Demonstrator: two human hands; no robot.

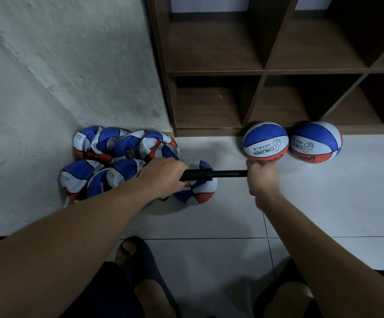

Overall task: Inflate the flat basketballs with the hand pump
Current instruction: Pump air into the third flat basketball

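The left hand [163,177] is wrapped around the thick black barrel of the hand pump [211,175], and the right hand [263,177] is closed in a fist at the far end of the thin rod, where the handle must be – the handle itself is hidden inside the fist. The rod shows well drawn out of the barrel, and the pump lies nearly level above the floor [324,203].

Just behind the barrel sits a part-flat ball [198,187], sagging and creased; whether the needle is in its valve cannot be seen, since the left hand covers that end. To its left a heap of flat basketballs [117,157] is piled in the corner against the wall [60,76]. Two round, firm-looking balls – one [265,141] just above the right fist, the other [316,142] beside it – rest against the foot of the wooden shelf [266,72].

The main risk is at the hidden needle: a push that goes in off the barrel's line could bend it or lever it out of the valve, and the air would then be lost. The limp ball gives little support, so it may roll or fold under the stroke. The right fist also works close to the nearest firm ball and could knock it away.
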